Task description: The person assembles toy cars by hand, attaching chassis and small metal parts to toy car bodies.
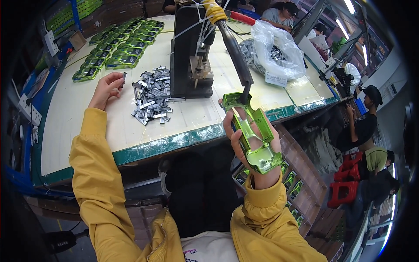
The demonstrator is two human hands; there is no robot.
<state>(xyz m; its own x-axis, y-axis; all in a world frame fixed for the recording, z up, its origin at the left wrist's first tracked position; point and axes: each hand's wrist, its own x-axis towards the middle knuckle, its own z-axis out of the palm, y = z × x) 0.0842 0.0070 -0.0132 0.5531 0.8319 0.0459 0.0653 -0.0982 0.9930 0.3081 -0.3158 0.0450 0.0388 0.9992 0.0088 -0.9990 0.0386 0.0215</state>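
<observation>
My right hand (274, 142) holds up a translucent bright-green plastic shell (263, 158), its fingers wrapped round the sides, in front of the table's near edge. The thin tip of a dark hanging tube (235, 52) reaches the shell's upper end; whether they touch I cannot tell. Over the table at the left, my left hand (107, 90) pinches a small dark-grey metal piece (124, 79) between thumb and fingertips. Right of that hand lies a loose pile of small silvery metal pieces (152, 94).
Behind the pile stands a black bench machine (183, 65). Rows of green-and-black parts (126, 56) cover the back left. A clear plastic bag (288, 65) of small metal parts sits at the back right. Below the edge is a carton (305, 174) with green parts. Co-workers sit further right.
</observation>
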